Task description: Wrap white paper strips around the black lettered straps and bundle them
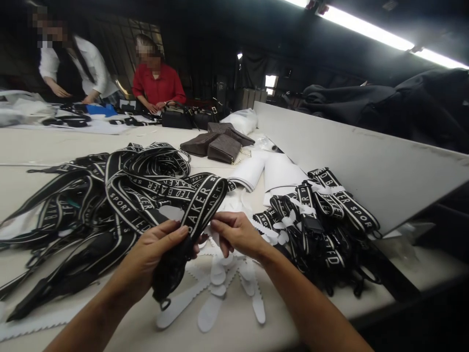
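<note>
My left hand is closed around a folded black strap with white lettering, gripping the bundle and its dark end piece. Just to its right, my right hand pinches the same strap near the fold, fingers curled. Below both hands lie several white fabric strips with zigzag edges on the pale table. A loose heap of the same lettered straps spreads to the left. A pile of straps tied with white strips sits to the right.
Brown pouches and white rolled sheets lie beyond the straps. A grey board slants along the right side. At the far end two people work, one in white, one in red, with black bags.
</note>
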Motion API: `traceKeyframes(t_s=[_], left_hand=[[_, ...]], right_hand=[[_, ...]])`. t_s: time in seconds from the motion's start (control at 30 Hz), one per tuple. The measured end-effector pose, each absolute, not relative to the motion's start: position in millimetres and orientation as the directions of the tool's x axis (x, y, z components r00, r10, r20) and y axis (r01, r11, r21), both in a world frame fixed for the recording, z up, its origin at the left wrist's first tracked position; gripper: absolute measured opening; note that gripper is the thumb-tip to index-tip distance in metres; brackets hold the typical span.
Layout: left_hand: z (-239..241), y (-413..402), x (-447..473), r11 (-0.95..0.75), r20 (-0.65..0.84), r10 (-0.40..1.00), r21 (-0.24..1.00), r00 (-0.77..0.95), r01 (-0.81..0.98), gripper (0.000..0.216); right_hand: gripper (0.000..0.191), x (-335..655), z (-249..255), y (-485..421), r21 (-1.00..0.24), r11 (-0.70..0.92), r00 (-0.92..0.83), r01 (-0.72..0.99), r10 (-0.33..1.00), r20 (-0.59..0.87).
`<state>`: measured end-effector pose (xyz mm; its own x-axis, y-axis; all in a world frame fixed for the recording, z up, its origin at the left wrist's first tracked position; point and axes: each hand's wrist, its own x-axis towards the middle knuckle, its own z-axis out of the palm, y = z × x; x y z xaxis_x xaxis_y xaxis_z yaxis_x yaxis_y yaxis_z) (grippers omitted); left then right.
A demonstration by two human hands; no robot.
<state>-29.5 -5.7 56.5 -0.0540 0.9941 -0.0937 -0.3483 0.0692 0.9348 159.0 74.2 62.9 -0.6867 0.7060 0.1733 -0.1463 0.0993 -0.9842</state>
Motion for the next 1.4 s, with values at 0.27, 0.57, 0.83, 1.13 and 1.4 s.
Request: traceKeyframes(t_s=[0.27, 0.57, 0.83, 1.13, 1.4], left_hand=[[77, -14, -24, 0.048, -0.276, 0.942, 0.671, -0.189, -0.74, 0.019], [78, -13, -7, -0.027, -0.289, 0.912, 0.663, -0.289, -0.748, 0.029], [53, -9, 2, 0.06, -0.174, 0.97, 0.852, -0.173, -0.521, 0.045], [67, -22, -16, -0.152, 0.12, 0.975, 0.974, -0.186, -0.171, 0.092], [57, -15, -11, 0.074, -0.076, 0.997, 0.991, -0.02, -0.111, 0.046]], right_hand=[[0.03, 177, 75, 76, -0.912, -0.105, -0.757, -0.396, 0.599, 0.26], [0.047, 127, 49, 49, -0.86, -0.145, -0.599, -0.49, 0.773, 0.211], [0.042, 126, 49, 60, -0.727, -0.322, -0.499, -0.606, 0.866, 0.032], [0.027, 162, 63, 85, -0.961, 0.125, -0.375, -0.246, 0.902, 0.213], [0.025, 152, 51, 72, -0.973, 0.184, -0.622, -0.136, 0.749, 0.228]])
